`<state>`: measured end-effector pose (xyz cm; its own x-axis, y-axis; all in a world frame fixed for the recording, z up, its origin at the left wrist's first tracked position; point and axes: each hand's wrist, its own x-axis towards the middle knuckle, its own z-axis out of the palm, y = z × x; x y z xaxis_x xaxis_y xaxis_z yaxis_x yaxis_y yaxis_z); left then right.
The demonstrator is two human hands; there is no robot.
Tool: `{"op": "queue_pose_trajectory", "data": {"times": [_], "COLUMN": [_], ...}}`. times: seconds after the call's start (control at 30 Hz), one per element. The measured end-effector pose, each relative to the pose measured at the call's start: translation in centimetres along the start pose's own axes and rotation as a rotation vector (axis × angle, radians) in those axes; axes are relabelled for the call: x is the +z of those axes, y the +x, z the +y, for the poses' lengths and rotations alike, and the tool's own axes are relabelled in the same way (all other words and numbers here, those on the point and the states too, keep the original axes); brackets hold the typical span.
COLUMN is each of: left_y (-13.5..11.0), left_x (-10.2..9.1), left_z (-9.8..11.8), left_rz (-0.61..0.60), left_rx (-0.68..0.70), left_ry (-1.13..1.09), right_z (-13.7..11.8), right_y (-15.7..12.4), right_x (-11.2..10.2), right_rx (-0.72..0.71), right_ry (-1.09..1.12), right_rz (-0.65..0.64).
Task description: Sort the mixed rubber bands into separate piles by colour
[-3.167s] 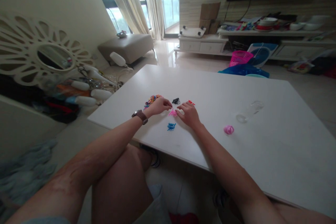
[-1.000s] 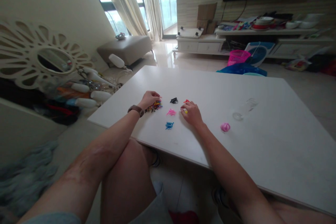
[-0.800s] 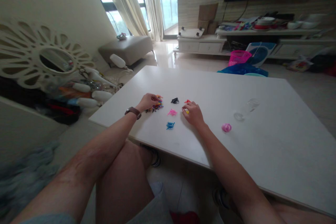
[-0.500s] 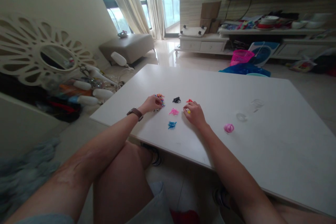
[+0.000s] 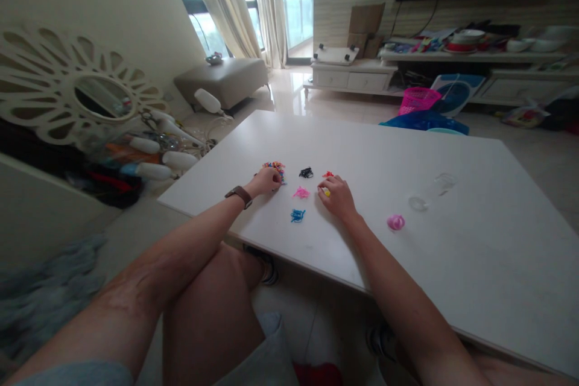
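Observation:
My left hand (image 5: 268, 181), a watch on its wrist, is pinched at the near edge of a mixed pile of small coloured rubber bands (image 5: 274, 165). Whatever its fingertips hold is hidden. My right hand (image 5: 337, 195) rests on the table with curled fingers, right beside small red bands (image 5: 328, 174). Some yellow bands (image 5: 326, 192) show at its thumb side; whether they are gripped or lie beneath is unclear. Between the hands lie separate little heaps: black bands (image 5: 306, 173), pink bands (image 5: 301, 193) and blue bands (image 5: 297, 216).
On the right of the white table (image 5: 434, 265) are a pink round item (image 5: 395, 222), a clear ring-like piece (image 5: 417, 202) and a clear container (image 5: 445, 183) lying down. Beyond the far edge stand a pink basket (image 5: 419, 101) and a blue plastic bag (image 5: 414, 120).
My left hand has shifted slightly at the mixed pile, its fingers drawn closer together. My right hand stays in the same place. The whole view has moved a little.

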<state>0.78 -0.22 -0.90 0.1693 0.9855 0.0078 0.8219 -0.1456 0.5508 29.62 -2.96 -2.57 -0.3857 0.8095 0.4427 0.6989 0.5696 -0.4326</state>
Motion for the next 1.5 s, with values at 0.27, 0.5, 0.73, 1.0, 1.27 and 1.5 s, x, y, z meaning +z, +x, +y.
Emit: {"op": "queue_pose_trajectory", "data": {"times": [0.27,0.5,0.73,1.0,1.27,1.5], "left_y": [-0.3,-0.6,-0.6,-0.4,-0.7,-0.5], "left_x": [-1.4,-1.3,-1.4,-0.3,0.5,0.7], "left_z": [1.5,3.3,3.5,5.1,8.2,9.0], "left_rz": [0.063,0.004,0.056,-0.065,-0.169,-0.167], "left_rx": [0.036,0.112,0.095,0.195,0.32,0.333], "left_ry": [-0.028,-0.107,-0.112,-0.236,-0.317,-0.36], "right_z": [-0.2,-0.3,-0.2,-0.4,-0.5,-0.7], "right_y": [0.0,0.1,0.1,0.1,0.0,0.0], "right_x": [0.0,0.0,0.1,0.2,0.5,0.2], "right_rx": [-0.006,-0.039,-0.065,-0.099,-0.076,-0.043], "right_ry": [-0.001,0.017,0.021,0.097,0.216,0.299], "right_rz": [-0.011,-0.012,-0.021,-0.005,0.078,0.132]}}
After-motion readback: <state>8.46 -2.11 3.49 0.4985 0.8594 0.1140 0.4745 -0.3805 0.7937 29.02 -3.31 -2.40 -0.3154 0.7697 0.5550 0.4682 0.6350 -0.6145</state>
